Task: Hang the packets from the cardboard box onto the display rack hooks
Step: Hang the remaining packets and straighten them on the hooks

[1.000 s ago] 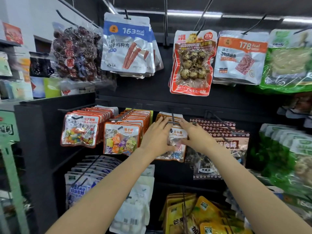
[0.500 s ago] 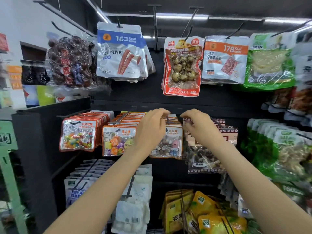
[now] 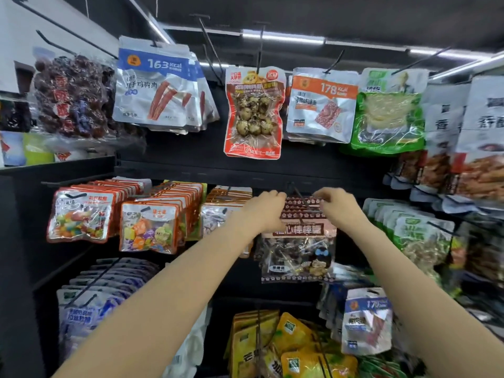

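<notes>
Both my hands reach to a middle-row hook (image 3: 298, 195) of the black display rack. Several brown packets (image 3: 302, 252) with a flower-pattern header hang on it. My left hand (image 3: 263, 211) grips the left top edge of the brown stack with curled fingers. My right hand (image 3: 336, 207) pinches the stack's right top corner. Just left of my left hand hang the clear stone-candy packets (image 3: 218, 216), partly hidden by my wrist. No cardboard box is in view.
Full hooks surround the spot: a red quail-egg packet (image 3: 253, 115) and an orange-topped jerky packet (image 3: 321, 105) above, colourful candy packets (image 3: 148, 227) to the left, green packets (image 3: 420, 236) to the right, yellow packets (image 3: 272, 342) below. Bare hook rods jut out at the top.
Both hands left the stone-candy packet on its hook and moved right to the brown packets on the neighbouring hook. The view tilted up and shifted right.
</notes>
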The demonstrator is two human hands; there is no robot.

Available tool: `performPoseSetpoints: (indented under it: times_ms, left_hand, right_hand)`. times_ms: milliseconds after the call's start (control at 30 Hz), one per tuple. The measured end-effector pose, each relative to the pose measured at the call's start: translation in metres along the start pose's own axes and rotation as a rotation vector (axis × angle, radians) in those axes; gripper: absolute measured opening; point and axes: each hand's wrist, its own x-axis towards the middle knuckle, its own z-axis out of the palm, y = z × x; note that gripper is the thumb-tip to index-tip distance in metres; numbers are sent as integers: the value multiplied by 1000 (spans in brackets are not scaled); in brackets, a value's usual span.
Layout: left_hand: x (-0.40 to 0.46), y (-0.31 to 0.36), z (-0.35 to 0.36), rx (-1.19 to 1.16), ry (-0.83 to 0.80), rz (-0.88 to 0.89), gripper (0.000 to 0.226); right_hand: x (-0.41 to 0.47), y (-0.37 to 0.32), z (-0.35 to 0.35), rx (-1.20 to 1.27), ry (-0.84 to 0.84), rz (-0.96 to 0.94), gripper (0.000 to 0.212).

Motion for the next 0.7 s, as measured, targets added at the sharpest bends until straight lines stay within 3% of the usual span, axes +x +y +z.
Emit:
performPoseSetpoints:
  times_ms: [133, 267, 600, 700]
  left_hand:
    - [23, 0, 23, 73, -155, -41, 101]
    - [38, 2, 38, 126, -109, -44, 105]
    - [64, -4, 50, 113, -137, -143, 97]
    - [68, -2, 40, 10, -181, -171, 78]
  right_hand:
    - [10, 26, 0, -72, -189, -141, 56]
    - [23, 44, 5, -192, -315, -215, 73]
    - [46, 64, 34, -156, -393, -165, 74]
    - [56, 67, 30, -165, -510, -185, 73]
